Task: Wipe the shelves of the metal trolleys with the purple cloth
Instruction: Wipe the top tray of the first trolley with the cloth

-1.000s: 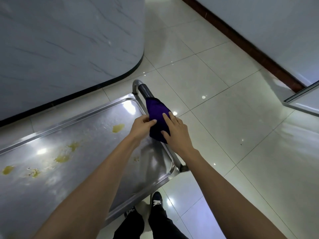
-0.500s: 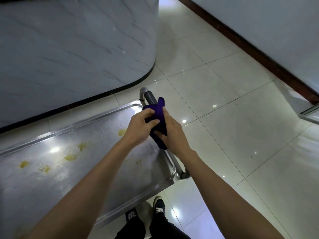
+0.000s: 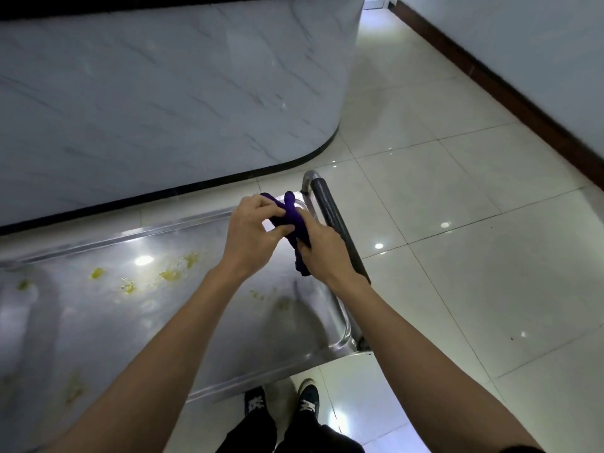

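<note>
Both hands have the purple cloth (image 3: 295,223) bunched up over the trolley shelf (image 3: 108,322), right by its dark handle (image 3: 336,223). Left hand (image 3: 251,233) pinches the top, right hand (image 3: 322,253) grips the lower part. Yellow stains (image 3: 170,274) sit further along the shelf, away from the handle.

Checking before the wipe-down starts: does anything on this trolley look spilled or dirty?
Yes. Yellowish blotches are scattered across the trolley's top shelf, mostly toward its far edge, like dried spilled food. The purple cloth is bunched between the left hand and right hand, off the shelf.
</note>
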`<state>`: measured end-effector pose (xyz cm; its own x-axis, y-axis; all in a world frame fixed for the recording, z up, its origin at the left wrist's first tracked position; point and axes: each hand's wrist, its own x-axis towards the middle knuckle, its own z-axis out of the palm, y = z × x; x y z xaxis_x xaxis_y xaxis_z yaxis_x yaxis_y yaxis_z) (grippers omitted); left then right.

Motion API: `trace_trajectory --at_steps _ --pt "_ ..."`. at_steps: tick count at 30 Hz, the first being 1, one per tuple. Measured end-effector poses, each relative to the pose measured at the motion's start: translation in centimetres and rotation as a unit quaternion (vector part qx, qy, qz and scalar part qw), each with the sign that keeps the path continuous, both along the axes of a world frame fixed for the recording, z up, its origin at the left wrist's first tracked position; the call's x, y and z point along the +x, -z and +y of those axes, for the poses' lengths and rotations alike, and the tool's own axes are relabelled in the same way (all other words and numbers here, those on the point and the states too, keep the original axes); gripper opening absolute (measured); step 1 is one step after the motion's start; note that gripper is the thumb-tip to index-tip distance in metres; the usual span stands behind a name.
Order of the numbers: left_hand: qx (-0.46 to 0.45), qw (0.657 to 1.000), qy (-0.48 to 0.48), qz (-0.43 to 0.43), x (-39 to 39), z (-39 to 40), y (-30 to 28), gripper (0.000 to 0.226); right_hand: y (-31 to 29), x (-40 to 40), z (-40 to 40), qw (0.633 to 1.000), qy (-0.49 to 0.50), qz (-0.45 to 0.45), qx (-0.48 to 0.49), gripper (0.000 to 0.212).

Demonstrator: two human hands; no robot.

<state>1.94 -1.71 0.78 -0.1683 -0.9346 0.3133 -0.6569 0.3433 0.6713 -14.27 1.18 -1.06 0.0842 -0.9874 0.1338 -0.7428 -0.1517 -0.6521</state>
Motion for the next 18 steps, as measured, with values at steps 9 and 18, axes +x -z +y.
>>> trace_trajectory --at_steps 9,18 --pt "0.06 0.994 -0.08 -0.052 5.6 1.6 3.7 0.023 1.0 1.4 -0.2 0.999 -0.033 0.016 0.029 0.05" --pt "0.17 0.963 -0.058 -0.201 7.6 3.7 5.4 0.044 3.2 3.7 -1.0 0.994 -0.062 0.031 0.081 0.044"
